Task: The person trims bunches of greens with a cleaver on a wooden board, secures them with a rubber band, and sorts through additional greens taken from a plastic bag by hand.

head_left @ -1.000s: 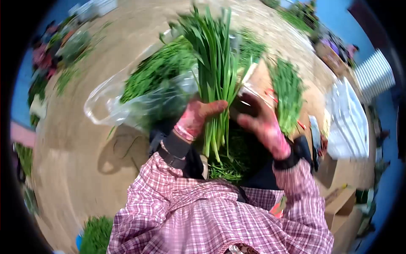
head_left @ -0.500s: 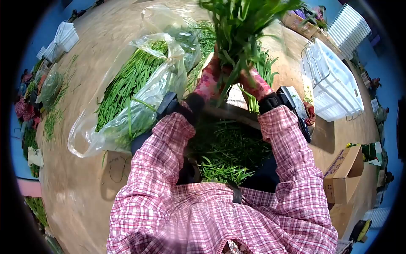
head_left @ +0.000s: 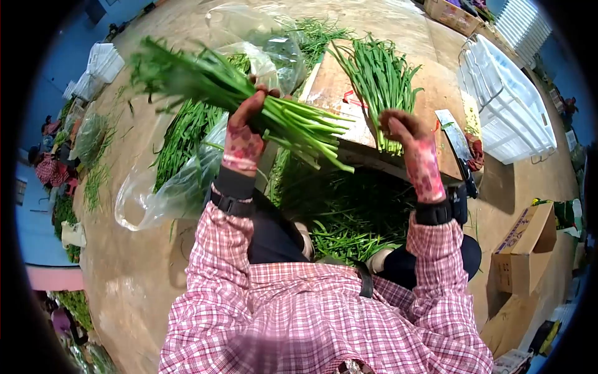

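My left hand is closed around a bunch of long-stalked leafy greens, lifted with its leaves to the left and pale cut stalks to the right. My right hand hovers at the stalk end of a second bunch of greens, which lies on a wooden board. Its fingers are curled in; whether anything sits between them I cannot make out. Both wrists carry black straps over patterned pink sleeves or gloves.
Loose greens lie on the floor between my feet. A clear plastic bag of greens is at left. White crates and an open cardboard box stand at right. People sit at the far left.
The bunch was upright between both hands above the board. Now my left hand alone holds it, tipped sideways and moved left. My right hand has come away to the right.
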{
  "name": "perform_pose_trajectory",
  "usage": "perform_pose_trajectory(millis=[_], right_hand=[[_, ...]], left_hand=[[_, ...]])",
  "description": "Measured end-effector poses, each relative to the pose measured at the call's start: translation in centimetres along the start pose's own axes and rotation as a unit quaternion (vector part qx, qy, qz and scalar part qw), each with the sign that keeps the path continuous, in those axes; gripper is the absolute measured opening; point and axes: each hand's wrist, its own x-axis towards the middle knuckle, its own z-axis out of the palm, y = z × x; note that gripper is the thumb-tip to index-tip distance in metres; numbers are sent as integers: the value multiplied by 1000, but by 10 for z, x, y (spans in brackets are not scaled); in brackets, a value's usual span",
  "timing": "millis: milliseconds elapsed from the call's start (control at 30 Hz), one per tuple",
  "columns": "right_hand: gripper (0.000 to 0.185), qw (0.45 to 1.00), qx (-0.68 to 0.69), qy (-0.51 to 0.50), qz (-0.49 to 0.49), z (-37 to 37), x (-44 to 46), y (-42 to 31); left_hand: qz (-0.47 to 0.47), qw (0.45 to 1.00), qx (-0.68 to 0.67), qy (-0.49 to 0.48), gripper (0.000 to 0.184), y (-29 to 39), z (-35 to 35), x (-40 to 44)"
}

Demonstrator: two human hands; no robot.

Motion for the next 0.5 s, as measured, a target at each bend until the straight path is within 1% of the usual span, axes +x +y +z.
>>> perform_pose_trajectory(millis=[67, 133, 200, 233, 267, 300, 333, 367, 400, 433, 467, 500], right_hand=[[26, 998, 44, -15, 44, -3, -24, 13], [26, 994, 90, -23, 51, 5, -44, 28], [31, 990, 80, -88, 77, 17, -62, 32], [36, 984, 91, -126, 89, 25, -72, 28], [36, 963, 158, -155, 154, 30, -80, 25], [32, 959, 138, -170, 179, 32, -82, 26], [29, 954, 118, -183, 205, 35, -84, 30], [20, 958, 135, -143, 207, 37, -86, 33], [19, 965, 106, -135, 198, 30, -89, 34], [18, 971, 79, -126, 186, 18, -93, 34], [18, 976, 52, -118, 174, 4, -94, 36], [18, 979, -14, -109, 172, -19, -91, 53]], left_hand=[[35, 997, -60, -17, 37, -2, 1, -25], [47, 994, -89, -33, 32, -7, -2, -43], [52, 989, -138, -15, 32, -13, -1, -58], [62, 990, -128, -17, 31, -16, -2, -63], [72, 990, -117, -20, 30, -20, -3, -67], [83, 991, -107, -24, 30, -23, -1, -71], [88, 991, -98, -7, 29, -25, 0, -75], [92, 992, -88, 10, 29, -26, 3, -79], [97, 992, -79, 26, 29, -27, 6, -82], [109, 990, -85, -5, 26, -23, -1, -79], [111, 986, -124, -2, 22, -17, -6, -78], [112, 986, -127, 0, 21, -6, -10, -79]])
